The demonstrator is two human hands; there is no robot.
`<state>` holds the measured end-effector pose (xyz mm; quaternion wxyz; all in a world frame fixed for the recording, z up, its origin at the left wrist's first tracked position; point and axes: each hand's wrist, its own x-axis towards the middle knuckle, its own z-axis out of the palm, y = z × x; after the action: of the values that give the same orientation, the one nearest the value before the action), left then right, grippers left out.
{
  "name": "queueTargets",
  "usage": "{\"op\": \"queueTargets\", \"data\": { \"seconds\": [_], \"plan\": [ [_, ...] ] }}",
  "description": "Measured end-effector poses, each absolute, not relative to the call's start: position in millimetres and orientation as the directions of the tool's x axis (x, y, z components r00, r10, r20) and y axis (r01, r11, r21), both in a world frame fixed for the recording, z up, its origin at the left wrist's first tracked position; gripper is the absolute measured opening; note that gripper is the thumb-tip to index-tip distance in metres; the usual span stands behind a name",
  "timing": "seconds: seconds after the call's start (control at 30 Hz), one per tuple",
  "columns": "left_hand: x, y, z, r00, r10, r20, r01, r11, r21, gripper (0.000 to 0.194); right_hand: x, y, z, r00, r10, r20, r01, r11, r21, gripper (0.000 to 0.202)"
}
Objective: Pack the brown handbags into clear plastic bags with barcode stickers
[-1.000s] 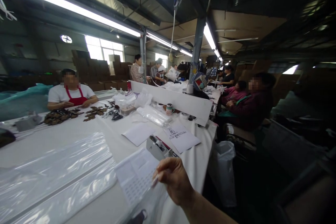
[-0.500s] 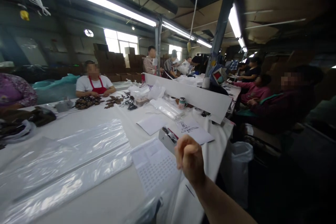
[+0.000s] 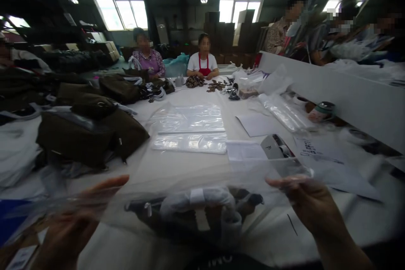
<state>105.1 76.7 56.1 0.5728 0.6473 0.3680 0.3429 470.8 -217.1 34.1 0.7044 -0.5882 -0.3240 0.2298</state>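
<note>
Thin clear plastic bag point(image 3: 190, 185) with dark bundle point(image 3: 202, 213) inside, near table edge, limp, slippery, light; left hand point(image 3: 68, 228) and right hand point(image 3: 305, 200) pinching top corners, fingers closed on film.

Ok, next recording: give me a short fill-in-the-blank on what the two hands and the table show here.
1. Both hands, left hand and right hand, hold a clear plastic ____ between them.
2. Inside it lies a dark item wrapped partly in ____ paper.
3. The brown bags are piled on the person's ____ side of the white table.
4. The seated person at the far end wears a ____ apron.

Missing words: bag; white; left; red
</note>
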Motion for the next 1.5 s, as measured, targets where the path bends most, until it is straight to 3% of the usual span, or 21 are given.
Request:
{"op": "queueTargets", "data": {
  "seconds": [0.1,0.23,0.3,0.4,0.5,0.57,0.63,0.77,0.83,0.9,0.97,1.03,1.07,1.13,1.2,1.33,1.5],
  "plan": [
    [124.8,89.4,46.7,0.330,0.941,0.074,-0.116,-0.037,0.993,0.028,489.2,-182.5,46.4,0.704,0.704,0.090,-0.059,0.185,-0.981,0.015],
    [168.6,132.0,72.0,0.367,0.928,0.061,-0.235,0.029,0.971,0.031,526.3,-110.3,78.8,0.678,0.735,0.009,-0.178,0.176,-0.968,0.019],
    [176.5,152.5,93.9,0.376,0.922,0.096,-0.267,0.009,0.964,0.028,542.4,-85.0,102.0,0.654,0.755,0.035,-0.177,0.198,-0.964,0.018],
    [160.9,161.5,115.0,0.394,0.893,0.218,-0.296,-0.101,0.950,0.032,562.3,-84.5,123.4,0.578,0.802,0.150,-0.102,0.254,-0.962,0.034],
    [135.3,145.0,99.9,0.620,0.747,0.241,-0.131,-0.204,0.970,0.036,573.3,-112.1,100.6,0.349,0.919,0.186,0.093,0.163,-0.982,0.034],
    [127.7,126.7,66.4,0.812,0.577,0.082,0.084,-0.255,0.963,0.038,569.7,-128.6,59.9,0.147,0.987,0.071,0.268,0.029,-0.963,0.035],
    [129.6,106.4,20.2,0.888,0.445,-0.114,0.252,-0.265,0.931,0.043,557.4,-138.2,9.6,0.027,0.998,-0.064,0.383,-0.070,-0.921,0.037],
    [137.7,68.7,-66.2,0.900,0.346,-0.265,0.355,-0.231,0.906,0.051,534.9,-150.5,-65.4,0.009,0.978,-0.208,0.398,-0.194,-0.896,0.027],
    [132.6,56.8,-87.2,0.901,0.319,-0.293,0.374,-0.231,0.898,0.044,535.3,-160.5,-69.3,-0.007,0.957,-0.291,0.371,-0.268,-0.889,0.026],
    [121.6,51.8,-92.2,0.913,0.314,-0.261,0.356,-0.297,0.886,0.030,535.9,-170.9,-50.9,0.018,0.935,-0.353,0.341,-0.338,-0.877,0.037],
    [109.3,52.3,-87.8,0.942,0.289,-0.170,0.290,-0.447,0.846,0.022,522.4,-176.5,-23.4,0.117,0.954,-0.276,0.364,-0.299,-0.882,0.046],
    [100.5,54.6,-81.2,0.970,0.231,-0.077,0.204,-0.596,0.777,0.017,485.8,-175.7,-5.4,0.158,0.986,-0.057,0.466,-0.125,-0.876,0.049],
    [98.1,55.6,-78.4,0.978,0.201,-0.049,0.169,-0.639,0.751,0.017,459.6,-173.8,-4.6,0.084,0.996,0.011,0.506,-0.033,-0.862,0.055],
    [96.7,56.0,-74.6,0.987,0.162,-0.021,0.126,-0.673,0.729,0.018,400.9,-169.4,-22.3,-0.095,0.995,-0.030,0.579,0.031,-0.814,0.072],
    [98.5,54.5,-72.2,0.986,0.165,-0.020,0.128,-0.678,0.724,0.020,349.5,-166.1,-58.2,-0.116,0.981,-0.158,0.700,-0.032,-0.713,0.074],
    [109.2,47.8,-64.8,0.959,0.284,-0.009,0.215,-0.704,0.677,0.026,305.2,-165.2,-121.3,0.055,0.963,-0.265,0.740,-0.217,-0.636,0.016],
    [136.3,44.9,-41.1,0.751,0.652,0.102,0.418,-0.590,0.691,0.032,307.9,-168.8,-127.4,0.116,0.949,-0.294,0.608,-0.302,-0.734,0.030]
  ]
}}
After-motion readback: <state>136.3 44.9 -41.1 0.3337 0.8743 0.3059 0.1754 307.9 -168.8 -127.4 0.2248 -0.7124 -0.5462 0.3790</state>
